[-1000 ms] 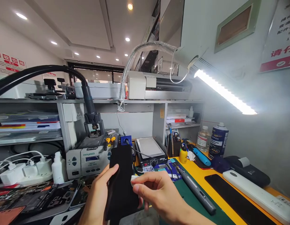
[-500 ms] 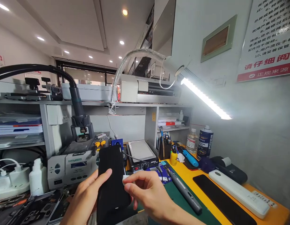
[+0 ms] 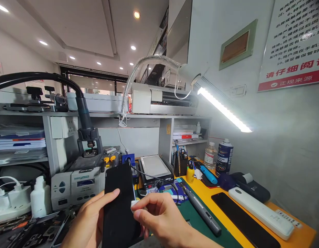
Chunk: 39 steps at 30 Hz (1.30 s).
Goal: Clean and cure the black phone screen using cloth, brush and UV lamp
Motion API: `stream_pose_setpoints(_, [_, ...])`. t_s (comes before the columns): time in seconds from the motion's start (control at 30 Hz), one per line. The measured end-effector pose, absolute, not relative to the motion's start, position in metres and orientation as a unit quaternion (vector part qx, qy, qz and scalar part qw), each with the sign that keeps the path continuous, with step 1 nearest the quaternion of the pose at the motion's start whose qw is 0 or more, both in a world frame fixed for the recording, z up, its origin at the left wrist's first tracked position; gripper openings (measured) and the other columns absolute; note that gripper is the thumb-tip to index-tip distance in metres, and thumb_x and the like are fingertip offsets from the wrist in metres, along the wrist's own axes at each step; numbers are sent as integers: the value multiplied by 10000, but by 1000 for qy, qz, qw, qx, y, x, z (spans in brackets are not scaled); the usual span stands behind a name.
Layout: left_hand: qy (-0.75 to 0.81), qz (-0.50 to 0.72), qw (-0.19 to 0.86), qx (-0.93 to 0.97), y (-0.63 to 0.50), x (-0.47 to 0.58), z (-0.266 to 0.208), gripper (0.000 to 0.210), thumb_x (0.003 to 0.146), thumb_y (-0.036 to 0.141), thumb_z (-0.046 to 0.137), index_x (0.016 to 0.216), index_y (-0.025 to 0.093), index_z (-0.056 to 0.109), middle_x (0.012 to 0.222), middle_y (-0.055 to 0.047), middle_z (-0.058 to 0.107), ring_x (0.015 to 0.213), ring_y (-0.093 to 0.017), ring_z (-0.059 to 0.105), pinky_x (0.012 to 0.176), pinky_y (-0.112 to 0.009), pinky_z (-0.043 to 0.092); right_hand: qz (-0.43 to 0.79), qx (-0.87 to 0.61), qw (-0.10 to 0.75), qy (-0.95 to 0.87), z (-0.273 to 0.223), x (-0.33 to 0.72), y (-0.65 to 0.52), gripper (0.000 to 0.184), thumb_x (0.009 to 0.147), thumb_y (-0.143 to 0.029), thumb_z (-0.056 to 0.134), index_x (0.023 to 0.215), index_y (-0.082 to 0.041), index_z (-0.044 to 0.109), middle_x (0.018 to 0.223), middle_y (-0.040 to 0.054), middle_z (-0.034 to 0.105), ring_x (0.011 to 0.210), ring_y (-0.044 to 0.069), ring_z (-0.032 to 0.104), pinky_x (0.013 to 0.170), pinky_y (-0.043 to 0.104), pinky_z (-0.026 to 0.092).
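A black smartphone stands tilted up in front of me, its dark screen side showing. My left hand is closed around its left edge, thumb lying on the screen. My right hand pinches a small white piece between thumb and forefinger. That piece is against the phone's right edge; its exact kind I cannot make out. The other right fingers curl beside the phone's lower right side. A green mat lies under the right hand, with a grey pen-shaped power tool on it.
At the right lie a black phone screen panel and a long white device. A hot plate stands behind the hands. Bottles line the back right. A control station and phone parts are at the left.
The phone and both hands have shifted slightly left and down in view, and the phone is turned a little. The right hand still pinches the white piece at the phone's edge.
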State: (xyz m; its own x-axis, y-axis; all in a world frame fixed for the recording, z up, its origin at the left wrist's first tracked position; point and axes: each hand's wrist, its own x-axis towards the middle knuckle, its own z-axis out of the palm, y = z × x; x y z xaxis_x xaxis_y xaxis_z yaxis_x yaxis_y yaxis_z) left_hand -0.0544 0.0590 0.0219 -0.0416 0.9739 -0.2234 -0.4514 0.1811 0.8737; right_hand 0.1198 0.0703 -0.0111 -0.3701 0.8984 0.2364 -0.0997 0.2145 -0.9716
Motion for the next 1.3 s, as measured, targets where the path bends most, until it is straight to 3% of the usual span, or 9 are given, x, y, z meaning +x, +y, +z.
stream_pose_setpoints(0.17, [426, 549, 672, 257, 61, -61, 24, 268, 712, 220, 753, 960, 120, 729, 866, -147, 770, 711, -334, 732, 656, -481, 609, 546, -314, 441, -639, -11, 121, 67, 469, 719, -544, 794, 860, -103, 717, 507, -35, 571, 449, 90, 539, 451, 192, 419])
stream_pose_setpoints(0.37, [442, 558, 644, 279, 63, -64, 25, 109, 739, 219, 735, 762, 114, 717, 767, -129, 753, 607, -256, 699, 564, -346, 578, 542, -308, 437, -649, -16, 123, 70, 330, 790, -417, 765, 894, -105, 732, 543, -31, 585, 471, 84, 542, 467, 185, 424])
stream_pose_setpoints(0.67, [445, 585, 620, 274, 61, -61, 27, 110, 759, 196, 738, 761, 152, 637, 720, -79, 729, 578, -194, 663, 544, -296, 553, 534, -326, 423, -656, -9, 125, 66, 339, 806, -429, 744, 906, -105, 726, 534, -34, 577, 457, 91, 538, 468, 201, 448])
stream_pose_setpoints(0.83, [422, 602, 601, 313, 60, -59, 27, 134, 763, 201, 742, 873, 161, 677, 786, -60, 752, 617, -202, 695, 549, -292, 561, 538, -324, 417, -657, -6, 125, 65, 305, 816, -423, 750, 876, -125, 728, 540, -30, 587, 464, 95, 547, 469, 203, 451])
stream_pose_setpoints(0.97, [388, 624, 602, 312, 59, -58, 27, 118, 768, 194, 745, 845, 173, 659, 764, -15, 745, 596, -165, 684, 537, -248, 548, 542, -316, 422, -654, -6, 125, 63, 295, 810, -417, 763, 874, -131, 727, 597, -20, 607, 491, 96, 555, 484, 210, 457])
stream_pose_setpoints(1.13, [367, 604, 642, 297, 60, -59, 28, 104, 828, 244, 682, 794, 155, 644, 824, -56, 750, 757, -197, 719, 673, -281, 577, 546, -313, 420, -654, -4, 126, 62, 315, 820, -432, 756, 890, -128, 715, 626, -18, 605, 525, 100, 553, 524, 228, 454])
stream_pose_setpoints(1.3, [340, 564, 686, 310, 59, -58, 21, 148, 824, 237, 672, 902, 117, 705, 892, -116, 760, 841, -250, 725, 746, -356, 583, 533, -324, 417, -661, -4, 126, 65, 343, 823, -458, 746, 902, -126, 714, 656, -3, 624, 542, 112, 557, 543, 251, 455])
